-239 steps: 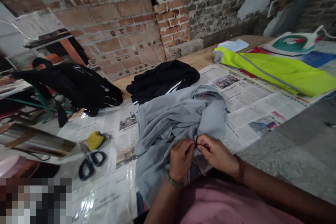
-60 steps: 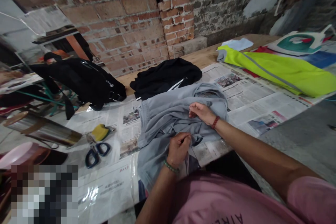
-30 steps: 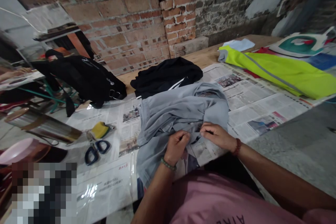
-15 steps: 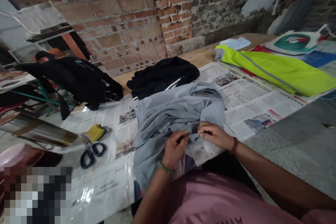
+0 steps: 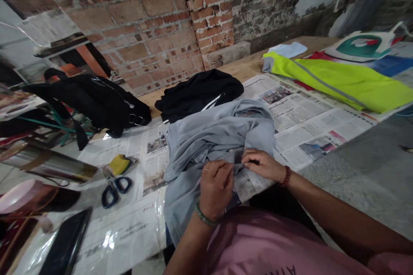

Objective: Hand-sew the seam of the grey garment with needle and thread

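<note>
A crumpled light grey garment (image 5: pixel 193 144) lies on the newspaper-covered table in front of me. My left hand (image 5: pixel 217 187), a green beaded bracelet at its wrist, is closed over the garment's near edge with the fingers curled downward. Its fingertips are partly hidden behind the back of the hand. Close beside it, my right hand (image 5: pixel 263 164) pinches the same edge between thumb and forefinger. A thin pale line shows at the right fingertips; whether it is a thread or a needle I cannot tell.
Scissors (image 5: pixel 111 189) and a yellow object (image 5: pixel 118 164) lie to the left, near a metal cylinder (image 5: pixel 54 164) and a phone (image 5: pixel 66 242). Behind are a black bag (image 5: pixel 93 99) and black cloth (image 5: pixel 200 90). A neon-yellow garment (image 5: pixel 335 79) and an iron (image 5: pixel 364 46) sit at right.
My left hand has turned over, its back now facing up and its fingers curled down closer to the right hand. The right hand stays nearly in place.
</note>
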`<action>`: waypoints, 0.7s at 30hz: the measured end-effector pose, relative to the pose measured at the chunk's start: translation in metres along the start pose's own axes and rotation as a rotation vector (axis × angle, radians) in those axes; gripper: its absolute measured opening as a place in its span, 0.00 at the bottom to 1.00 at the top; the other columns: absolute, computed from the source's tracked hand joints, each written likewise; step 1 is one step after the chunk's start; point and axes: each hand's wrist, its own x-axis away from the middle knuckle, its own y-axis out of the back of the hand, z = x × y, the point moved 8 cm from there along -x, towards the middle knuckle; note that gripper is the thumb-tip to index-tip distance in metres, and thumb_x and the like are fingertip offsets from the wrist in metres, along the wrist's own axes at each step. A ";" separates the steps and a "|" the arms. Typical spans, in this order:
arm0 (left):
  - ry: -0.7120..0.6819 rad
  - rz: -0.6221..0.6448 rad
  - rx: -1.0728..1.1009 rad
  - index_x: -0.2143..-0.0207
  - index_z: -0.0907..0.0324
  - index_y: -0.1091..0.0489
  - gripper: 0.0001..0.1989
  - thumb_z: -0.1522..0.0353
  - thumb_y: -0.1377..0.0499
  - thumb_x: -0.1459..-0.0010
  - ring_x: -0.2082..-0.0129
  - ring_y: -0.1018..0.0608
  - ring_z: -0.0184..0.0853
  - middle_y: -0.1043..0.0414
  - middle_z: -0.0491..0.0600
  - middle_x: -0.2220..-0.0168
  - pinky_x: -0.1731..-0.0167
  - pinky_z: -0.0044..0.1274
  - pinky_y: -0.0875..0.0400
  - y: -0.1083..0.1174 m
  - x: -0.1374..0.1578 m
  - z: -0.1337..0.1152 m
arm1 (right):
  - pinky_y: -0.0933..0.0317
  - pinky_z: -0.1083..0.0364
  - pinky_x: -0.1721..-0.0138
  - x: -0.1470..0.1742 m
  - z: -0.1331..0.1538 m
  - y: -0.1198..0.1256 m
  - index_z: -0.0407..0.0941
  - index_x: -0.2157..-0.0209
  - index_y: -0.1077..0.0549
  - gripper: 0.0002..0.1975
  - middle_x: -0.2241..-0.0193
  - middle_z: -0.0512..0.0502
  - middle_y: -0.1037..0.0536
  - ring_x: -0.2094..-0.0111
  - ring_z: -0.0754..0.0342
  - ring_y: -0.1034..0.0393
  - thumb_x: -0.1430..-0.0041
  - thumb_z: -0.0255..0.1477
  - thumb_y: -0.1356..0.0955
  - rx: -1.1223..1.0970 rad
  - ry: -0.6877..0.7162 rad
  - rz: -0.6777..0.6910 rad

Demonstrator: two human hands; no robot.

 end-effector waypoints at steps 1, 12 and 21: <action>-0.023 0.040 -0.045 0.64 0.58 0.30 0.09 0.75 0.45 0.48 0.64 0.29 0.36 0.30 0.50 0.67 0.62 0.29 0.35 -0.004 -0.001 -0.005 | 0.41 0.56 0.65 0.000 0.000 0.000 0.44 0.75 0.29 0.06 0.75 0.47 0.29 0.70 0.55 0.35 0.48 0.25 0.37 -0.002 -0.002 -0.006; -0.083 0.145 -0.290 0.70 0.56 0.29 0.05 0.72 0.44 0.46 0.68 0.30 0.36 0.31 0.50 0.68 0.68 0.29 0.40 -0.032 -0.008 -0.016 | 0.41 0.56 0.65 0.000 -0.002 -0.001 0.44 0.77 0.31 0.06 0.75 0.48 0.30 0.70 0.56 0.35 0.49 0.23 0.36 0.013 0.006 -0.003; 0.058 0.053 -0.027 0.73 0.58 0.28 0.07 0.73 0.45 0.47 0.67 0.30 0.34 0.32 0.49 0.70 0.65 0.27 0.36 -0.025 -0.009 -0.008 | 0.42 0.55 0.65 0.000 -0.003 -0.002 0.44 0.76 0.31 0.06 0.75 0.48 0.30 0.70 0.55 0.35 0.49 0.23 0.36 0.028 0.008 0.003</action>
